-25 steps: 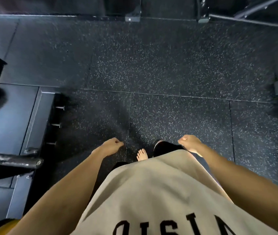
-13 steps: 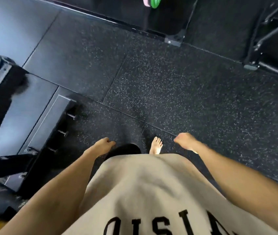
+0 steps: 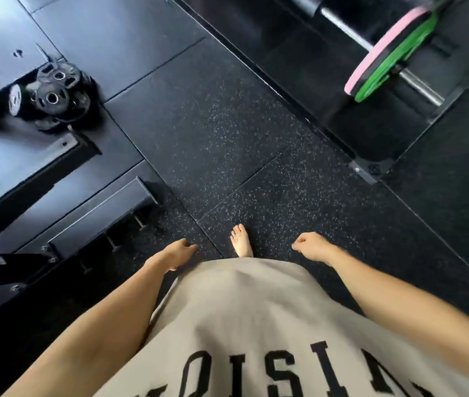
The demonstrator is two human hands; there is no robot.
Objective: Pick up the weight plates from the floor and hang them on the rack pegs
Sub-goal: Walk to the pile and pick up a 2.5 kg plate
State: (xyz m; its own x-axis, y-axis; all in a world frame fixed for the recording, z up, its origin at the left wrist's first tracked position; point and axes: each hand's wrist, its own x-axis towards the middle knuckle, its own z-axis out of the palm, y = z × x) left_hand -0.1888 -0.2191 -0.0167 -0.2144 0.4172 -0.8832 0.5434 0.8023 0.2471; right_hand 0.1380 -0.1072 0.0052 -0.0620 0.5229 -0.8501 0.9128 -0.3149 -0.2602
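Note:
Several small black weight plates (image 3: 55, 94) lie in a pile on the floor at the upper left, beside a dark rack frame (image 3: 27, 156). A row of short metal pegs (image 3: 113, 242) sticks out from the rack's low base on my left. My left hand (image 3: 176, 252) hangs by my hip with relaxed, loosely curled fingers and holds nothing. My right hand (image 3: 312, 247) hangs on the other side, fingers curled in, also without anything in it. Both hands are far from the plates.
A barbell (image 3: 350, 32) with a pink plate (image 3: 385, 47) and a green plate (image 3: 399, 61) rests on a black platform at the upper right. Speckled rubber floor (image 3: 227, 133) lies ahead. My bare foot (image 3: 240, 242) stands on it.
The view has swung left and forward: the pile of black plates and the loaded barbell have come into sight. Both hands still hang at my sides, holding nothing.

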